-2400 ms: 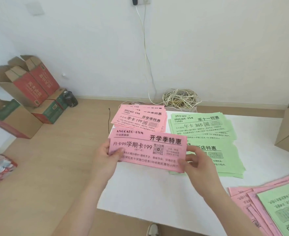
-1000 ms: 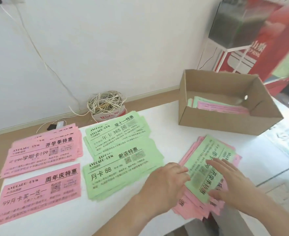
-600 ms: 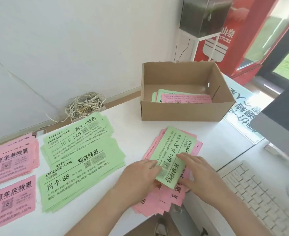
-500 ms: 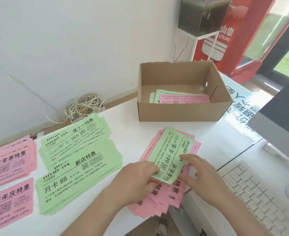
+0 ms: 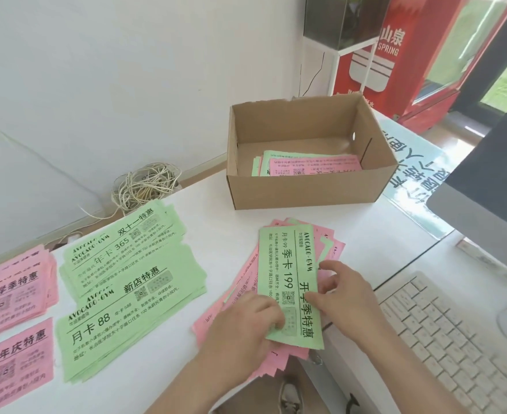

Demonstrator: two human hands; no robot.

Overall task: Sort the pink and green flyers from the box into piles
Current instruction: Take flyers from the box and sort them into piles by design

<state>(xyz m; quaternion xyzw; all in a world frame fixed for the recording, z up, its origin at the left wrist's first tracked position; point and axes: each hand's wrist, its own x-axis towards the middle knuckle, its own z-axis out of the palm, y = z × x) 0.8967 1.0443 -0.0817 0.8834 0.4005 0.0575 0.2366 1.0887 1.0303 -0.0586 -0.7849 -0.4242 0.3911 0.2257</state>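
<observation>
On the white tabletop, close to its near edge, a loose mixed heap of mostly pink sheets lies fanned out, with 1 green flyer lying lengthwise on top. The left hand has its fingers curled over that flyer's near left corner and seems to pinch it, though the thumb is hidden. The right hand lays its thumb across the flyer's right side, with the bent fingers at the edge, grasping it. Beyond the heap, towards the far edge, stands the open cardboard box, and a few pink and green boxed flyers lie flat on its floor. Left of the heap lie 2 overlapping sorted piles of green: the far green pile and the near green pile. At the left edge lie the far pink pile and the near pink pile. A white keyboard sits to the right, on a neighbouring surface.
</observation>
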